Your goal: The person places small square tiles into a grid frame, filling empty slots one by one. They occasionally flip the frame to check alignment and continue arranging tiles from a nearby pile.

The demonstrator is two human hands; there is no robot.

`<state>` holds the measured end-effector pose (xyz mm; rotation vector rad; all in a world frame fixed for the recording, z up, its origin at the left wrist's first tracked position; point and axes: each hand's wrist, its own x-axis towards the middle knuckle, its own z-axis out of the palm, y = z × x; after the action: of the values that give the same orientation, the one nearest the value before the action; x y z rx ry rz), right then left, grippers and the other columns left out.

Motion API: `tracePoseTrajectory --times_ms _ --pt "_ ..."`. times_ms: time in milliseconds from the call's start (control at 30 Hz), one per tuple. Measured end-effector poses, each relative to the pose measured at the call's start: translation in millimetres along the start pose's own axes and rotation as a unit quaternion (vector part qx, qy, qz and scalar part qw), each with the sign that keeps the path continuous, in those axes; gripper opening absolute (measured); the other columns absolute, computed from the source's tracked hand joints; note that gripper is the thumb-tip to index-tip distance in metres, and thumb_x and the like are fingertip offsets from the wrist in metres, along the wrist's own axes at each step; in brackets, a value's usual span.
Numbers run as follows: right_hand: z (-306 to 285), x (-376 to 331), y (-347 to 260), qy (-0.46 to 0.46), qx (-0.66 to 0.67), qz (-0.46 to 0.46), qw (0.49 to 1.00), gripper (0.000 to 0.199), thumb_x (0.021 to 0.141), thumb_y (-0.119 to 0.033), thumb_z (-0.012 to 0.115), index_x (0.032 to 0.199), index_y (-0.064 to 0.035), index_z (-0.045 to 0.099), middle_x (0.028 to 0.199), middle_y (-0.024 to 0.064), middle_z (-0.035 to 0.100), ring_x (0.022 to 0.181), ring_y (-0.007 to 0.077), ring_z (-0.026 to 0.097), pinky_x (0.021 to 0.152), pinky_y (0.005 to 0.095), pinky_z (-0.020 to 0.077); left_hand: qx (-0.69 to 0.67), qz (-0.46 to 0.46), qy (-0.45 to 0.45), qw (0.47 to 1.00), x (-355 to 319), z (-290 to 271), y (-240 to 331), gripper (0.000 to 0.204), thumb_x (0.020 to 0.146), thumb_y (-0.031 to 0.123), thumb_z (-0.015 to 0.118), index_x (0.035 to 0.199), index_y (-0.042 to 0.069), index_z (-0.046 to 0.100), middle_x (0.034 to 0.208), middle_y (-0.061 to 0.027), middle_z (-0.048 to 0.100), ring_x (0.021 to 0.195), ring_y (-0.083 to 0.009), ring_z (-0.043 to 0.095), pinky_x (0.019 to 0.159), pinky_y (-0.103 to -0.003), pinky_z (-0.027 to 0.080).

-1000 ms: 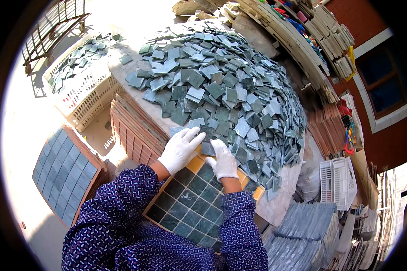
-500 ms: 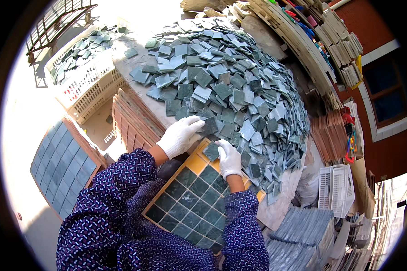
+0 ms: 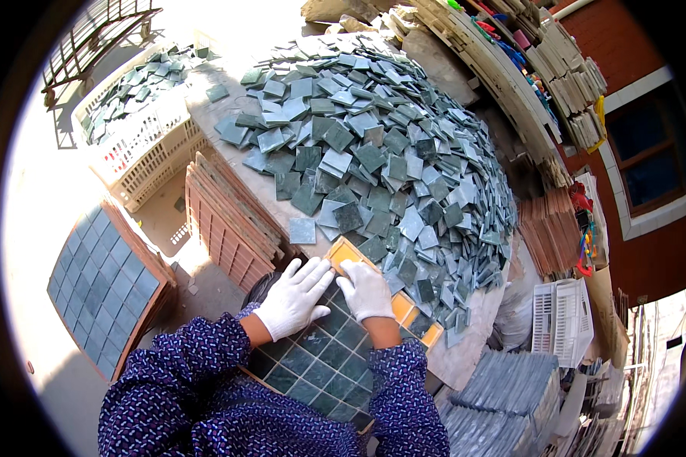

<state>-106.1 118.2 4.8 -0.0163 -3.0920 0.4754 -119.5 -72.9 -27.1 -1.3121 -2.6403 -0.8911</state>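
A tray [image 3: 344,252] with a yellow-orange base and wooden rim lies in front of me, set with rows of dark green square stone tiles [image 3: 319,349]. My left hand [image 3: 291,298], in a white glove, lies over the tray's upper left part with its fingers stretched out. Beside it my right hand [image 3: 367,293], also gloved, rests on the upper row, thumb apart from the fingers. What lies under both palms is hidden. Bare yellow cells [image 3: 402,306] show along the far edge. Just beyond the tray, a dark tile [image 3: 348,218] and a paler tile [image 3: 302,231] lie at the pile's near edge.
A large heap of loose green tiles [image 3: 411,164] covers the pale table [image 3: 476,324]. To the left stand brown trays [image 3: 225,217], a tile-filled tray [image 3: 103,286] and a white crate [image 3: 160,167] of tiles. Stacked grey sheets [image 3: 495,388] and a white basket [image 3: 562,320] are at right.
My left hand has come away from the dark tile at the heap and moved down onto the tray. My right hand has shifted slightly down and left, its tile now out of sight.
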Motion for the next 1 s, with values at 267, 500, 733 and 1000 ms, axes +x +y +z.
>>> tracePoseTrajectory --times_ms 267,500,733,1000 --pt "-30 74 38 0.106 -0.027 0.135 0.985 0.055 0.075 -0.021 0.077 0.123 -0.0113 0.054 0.130 0.0155 0.053 0.113 0.0337 0.056 0.094 0.0407 0.0475 0.053 0.028 -0.019 0.998 26 18 -4 0.072 0.086 0.051 0.055 0.140 0.004 0.044 0.147 -0.0122 0.041 0.140 -0.0265 0.032 0.114 -0.051 0.020" --pt "-34 87 62 0.067 0.067 0.141 0.986 0.054 0.066 -0.020 0.084 0.113 -0.0072 0.060 0.119 0.0165 0.058 0.098 0.0297 0.060 0.090 0.0370 0.0478 0.029 0.015 0.004 0.999 14 19 -2 0.070 0.086 0.047 0.057 0.138 0.002 0.045 0.146 -0.0154 0.041 0.139 -0.0304 0.033 0.113 -0.052 0.020" --pt "-35 61 84 0.130 0.340 0.196 0.911 0.021 0.080 -0.005 0.069 0.099 -0.0032 0.061 0.081 0.0028 0.065 0.069 0.0107 0.061 0.062 0.0259 0.0490 0.004 0.015 0.018 1.000 11 17 -1 0.070 0.085 0.043 0.061 0.136 -0.002 0.046 0.144 -0.0190 0.042 0.137 -0.0335 0.034 0.112 -0.051 0.023" --pt "-1 28 28 0.130 0.188 0.047 0.972 0.015 0.086 -0.009 0.061 0.099 -0.0047 0.065 0.090 0.0091 0.068 0.073 0.0153 0.068 0.067 0.0296 0.0525 0.007 -0.042 0.048 0.998 6 16 2 0.080 0.081 0.037 0.066 0.139 -0.009 0.035 0.147 -0.0254 0.034 0.140 -0.0408 0.028 0.115 -0.050 0.020"
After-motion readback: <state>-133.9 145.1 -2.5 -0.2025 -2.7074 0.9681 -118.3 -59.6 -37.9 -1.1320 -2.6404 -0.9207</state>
